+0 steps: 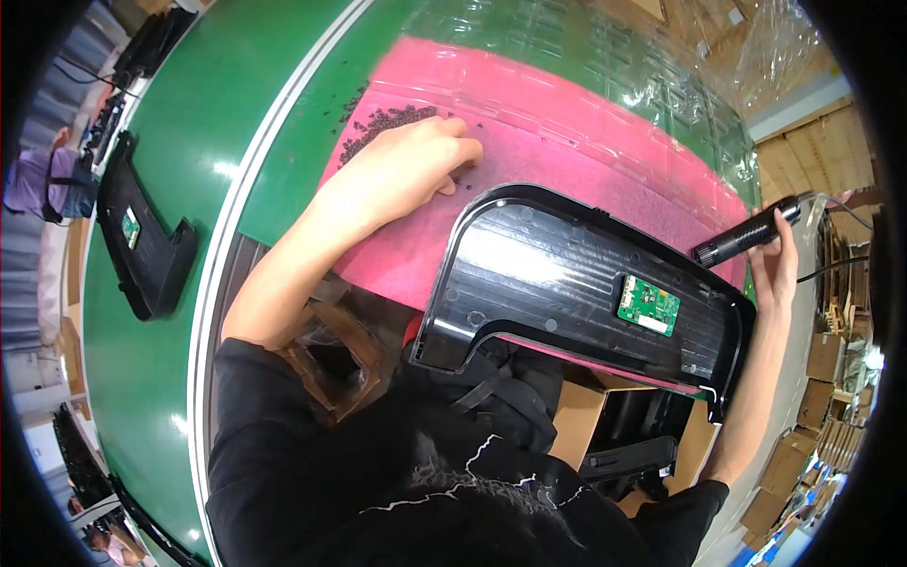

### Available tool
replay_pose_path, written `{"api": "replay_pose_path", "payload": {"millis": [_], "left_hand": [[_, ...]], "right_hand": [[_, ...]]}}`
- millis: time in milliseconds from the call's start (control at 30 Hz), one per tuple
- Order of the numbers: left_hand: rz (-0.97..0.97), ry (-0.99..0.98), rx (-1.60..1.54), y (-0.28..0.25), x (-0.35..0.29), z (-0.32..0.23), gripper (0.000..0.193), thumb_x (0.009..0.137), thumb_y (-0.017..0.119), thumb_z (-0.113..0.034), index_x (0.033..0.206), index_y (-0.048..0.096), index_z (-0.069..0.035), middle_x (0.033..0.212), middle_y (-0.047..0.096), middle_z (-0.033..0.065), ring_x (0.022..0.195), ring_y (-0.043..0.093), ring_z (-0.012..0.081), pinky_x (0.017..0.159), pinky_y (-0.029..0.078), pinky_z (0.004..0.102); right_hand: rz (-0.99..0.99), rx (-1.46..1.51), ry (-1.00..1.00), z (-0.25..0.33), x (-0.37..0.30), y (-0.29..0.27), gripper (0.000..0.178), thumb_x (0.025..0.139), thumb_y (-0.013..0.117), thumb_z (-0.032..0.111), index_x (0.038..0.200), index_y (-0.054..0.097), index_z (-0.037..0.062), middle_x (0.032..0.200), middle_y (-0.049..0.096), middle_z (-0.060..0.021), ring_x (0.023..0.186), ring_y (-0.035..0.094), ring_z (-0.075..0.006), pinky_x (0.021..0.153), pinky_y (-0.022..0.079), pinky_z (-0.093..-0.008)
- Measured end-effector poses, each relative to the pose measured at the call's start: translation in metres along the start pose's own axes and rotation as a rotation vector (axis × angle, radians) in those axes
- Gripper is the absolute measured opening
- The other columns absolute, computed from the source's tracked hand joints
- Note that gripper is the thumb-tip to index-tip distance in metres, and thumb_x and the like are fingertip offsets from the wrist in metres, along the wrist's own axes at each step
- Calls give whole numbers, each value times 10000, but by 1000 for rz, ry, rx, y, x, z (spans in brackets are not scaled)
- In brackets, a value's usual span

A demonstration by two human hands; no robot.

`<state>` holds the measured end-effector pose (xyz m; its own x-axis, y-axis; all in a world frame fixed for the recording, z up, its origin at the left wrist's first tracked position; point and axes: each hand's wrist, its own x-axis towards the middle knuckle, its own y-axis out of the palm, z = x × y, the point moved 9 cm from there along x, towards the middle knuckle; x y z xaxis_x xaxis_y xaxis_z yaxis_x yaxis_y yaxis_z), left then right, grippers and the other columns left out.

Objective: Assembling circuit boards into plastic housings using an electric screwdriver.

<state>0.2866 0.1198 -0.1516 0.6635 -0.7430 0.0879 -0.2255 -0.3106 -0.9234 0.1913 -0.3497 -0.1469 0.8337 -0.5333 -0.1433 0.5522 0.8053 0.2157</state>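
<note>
My right hand [777,260] is closed around a black corded electric screwdriver [746,234], its tip end near the right edge of a large glossy black plastic housing [529,260]. A small green circuit board [648,305] sits inside this curved housing, toward its right side. Over the pink sheet [416,255], my left hand [411,161] has its fingers curled and drawn together beside a heap of small dark screws [383,123]. Whatever the left fingertips hold, if anything, is too small or hidden to make out. A few loose screws lie near them.
Clear plastic sheeting [605,57] covers the far part of the table. Another black housing [142,236] with a green board lies on the green conveyor surface [227,76] at left. Open cardboard boxes [581,420] stand below the table edge near my body; one holds black parts.
</note>
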Motion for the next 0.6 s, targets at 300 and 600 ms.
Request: {"api": "replay_pose_path", "payload": {"millis": [300,600], "left_hand": [[-94,107,252,7,8,-18,171,718,581,-8,862,673,-5,798,608,147,789,641,319,694,506,406],[16,117,-56,1,20,-16,168,663,655,59,827,666,24,768,636,194,790,643,362,724,504,412]], "right_hand": [[24,-33,-60,-2,-26,84,204,920,592,185,1101,561,98,883,610,-21,795,591,-142,718,486,-291],[325,482,-349,46,-101,134,333,908,529,246,1174,492,49,838,514,-54,787,518,-212,822,445,-471]]}}
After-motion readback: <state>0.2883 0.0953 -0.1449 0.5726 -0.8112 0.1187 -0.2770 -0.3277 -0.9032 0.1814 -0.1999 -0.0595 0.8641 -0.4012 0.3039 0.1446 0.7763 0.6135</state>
